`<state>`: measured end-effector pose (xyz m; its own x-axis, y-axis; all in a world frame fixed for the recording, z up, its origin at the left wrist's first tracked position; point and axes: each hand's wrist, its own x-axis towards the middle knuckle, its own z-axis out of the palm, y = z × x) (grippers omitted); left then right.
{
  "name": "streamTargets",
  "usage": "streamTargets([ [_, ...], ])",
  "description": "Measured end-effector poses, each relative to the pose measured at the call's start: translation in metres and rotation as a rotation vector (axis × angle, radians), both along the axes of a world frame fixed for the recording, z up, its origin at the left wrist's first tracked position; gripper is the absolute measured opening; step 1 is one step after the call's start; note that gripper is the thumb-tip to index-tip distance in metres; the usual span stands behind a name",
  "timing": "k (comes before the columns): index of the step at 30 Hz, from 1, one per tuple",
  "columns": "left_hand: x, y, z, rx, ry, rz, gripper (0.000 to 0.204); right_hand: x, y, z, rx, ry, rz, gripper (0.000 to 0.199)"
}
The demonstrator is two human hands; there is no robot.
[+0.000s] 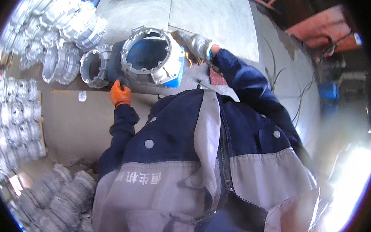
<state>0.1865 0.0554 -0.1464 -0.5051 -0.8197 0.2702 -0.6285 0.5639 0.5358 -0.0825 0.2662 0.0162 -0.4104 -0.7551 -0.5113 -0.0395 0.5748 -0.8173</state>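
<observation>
A round cast-metal housing [163,74] with a wide open ring and bolt holes rests on a blue support [174,82] on the workbench. At its upper right rim is my right hand [195,45] in a grey-white glove, fingers drawn together toward the metal. What they hold, if anything, is hidden. My left hand [120,95], in an orange glove, is closed by the housing's lower left, near the bench edge; its grip is too small to make out. A second ring-shaped casting [101,57] stands just left of the housing.
Piles of similar castings [59,22] fill the upper left, with stacked rows [13,121] down the left and more castings [60,202] at lower left. A red block [218,77] lies right of the housing. Cables [302,95] trail over the floor at right, near a blue container [329,91].
</observation>
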Motion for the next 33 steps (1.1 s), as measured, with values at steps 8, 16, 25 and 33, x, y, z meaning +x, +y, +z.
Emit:
streamTargets([
  [8,-0.064,0.001,0.034,0.031,0.200,-0.306,0.029,-0.019,0.112,0.038,0.024,-0.086,-0.327,0.047],
  [16,-0.145,0.023,0.039,-0.034,0.000,-0.537,0.031,0.033,0.244,-0.020,-0.042,-0.588,-0.606,0.056],
  [25,-0.165,0.031,0.014,0.249,-0.021,-0.626,0.031,0.008,0.183,-0.217,-0.047,-0.094,-0.586,0.056],
  [33,-0.186,0.010,0.012,0.143,-0.218,-0.640,0.039,0.002,0.155,-0.242,-0.183,-0.225,-0.843,0.058],
])
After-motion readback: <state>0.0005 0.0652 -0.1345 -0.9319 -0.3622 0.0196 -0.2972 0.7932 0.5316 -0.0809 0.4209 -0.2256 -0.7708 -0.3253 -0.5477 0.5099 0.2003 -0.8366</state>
